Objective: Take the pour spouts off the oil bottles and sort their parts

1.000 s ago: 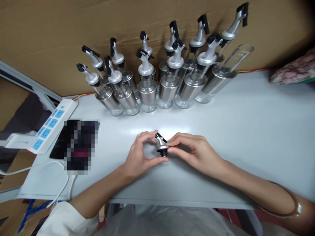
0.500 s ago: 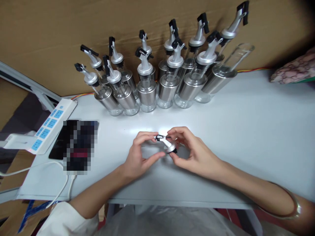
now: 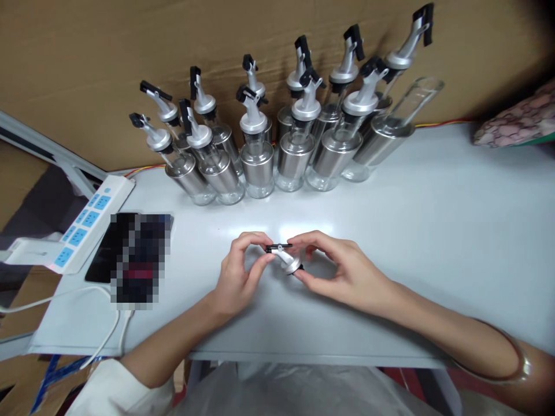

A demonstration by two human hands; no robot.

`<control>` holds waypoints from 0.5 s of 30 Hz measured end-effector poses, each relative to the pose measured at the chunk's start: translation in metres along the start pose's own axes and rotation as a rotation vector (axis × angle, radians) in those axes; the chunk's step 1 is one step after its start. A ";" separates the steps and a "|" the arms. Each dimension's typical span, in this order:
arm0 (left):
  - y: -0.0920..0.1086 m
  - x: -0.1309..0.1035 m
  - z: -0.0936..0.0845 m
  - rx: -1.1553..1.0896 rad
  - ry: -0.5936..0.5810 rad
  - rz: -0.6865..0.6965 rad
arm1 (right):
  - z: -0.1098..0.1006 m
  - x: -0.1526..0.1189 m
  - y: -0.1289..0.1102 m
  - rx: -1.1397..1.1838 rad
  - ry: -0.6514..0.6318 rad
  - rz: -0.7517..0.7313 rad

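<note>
A silver pourer spout (image 3: pixel 289 263) with a black flip lever is held between both hands, above the front part of the table. My left hand (image 3: pixel 236 274) pinches its tip and the front end of the lever between thumb and forefinger. From the other side, my right hand (image 3: pixel 342 266) grips the spout, thumb at the round black-edged base and fingertips at the lever's rear end. Beyond my hands stand several glass bottles with steel sleeves, such as this bottle (image 3: pixel 257 164), topped by the same kind of spout. One bottle (image 3: pixel 385 136) at the right has a bare glass neck.
To the left on the grey table (image 3: pixel 455 231) lie a white power strip (image 3: pixel 93 216) with a plugged-in charger, a phone (image 3: pixel 104 254) and a blurred-out device with a white cable. A cardboard wall (image 3: pixel 87 69) rises behind. A patterned bundle (image 3: pixel 515 118) sits far right.
My left thumb and forefinger have closed on the spout's tip. The spout has shifted slightly left, and its lever now lies level. The right hand still holds it.
</note>
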State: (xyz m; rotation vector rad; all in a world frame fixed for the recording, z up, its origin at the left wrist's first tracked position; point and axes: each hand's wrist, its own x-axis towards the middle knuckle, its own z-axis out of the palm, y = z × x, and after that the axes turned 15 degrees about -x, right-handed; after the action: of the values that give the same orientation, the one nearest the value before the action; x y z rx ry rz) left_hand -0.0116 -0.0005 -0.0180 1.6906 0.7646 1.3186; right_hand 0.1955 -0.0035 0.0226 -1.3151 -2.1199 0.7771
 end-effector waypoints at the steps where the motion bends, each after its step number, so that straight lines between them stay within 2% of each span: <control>1: 0.000 0.000 0.000 -0.006 0.010 -0.003 | 0.000 0.000 0.001 0.011 -0.001 -0.001; 4: 0.002 0.000 0.002 -0.043 0.025 0.002 | 0.000 0.000 0.003 0.035 -0.016 -0.007; 10: 0.004 0.002 0.006 -0.058 -0.025 0.039 | 0.003 -0.001 0.001 0.019 -0.051 0.029; 15: 0.003 0.002 0.008 -0.050 -0.088 0.075 | 0.000 -0.002 -0.002 -0.071 -0.075 -0.031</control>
State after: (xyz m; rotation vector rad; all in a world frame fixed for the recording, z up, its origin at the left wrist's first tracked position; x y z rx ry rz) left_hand -0.0040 -0.0022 -0.0156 1.7403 0.6179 1.2949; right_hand 0.1946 -0.0060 0.0236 -1.3045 -2.2407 0.7550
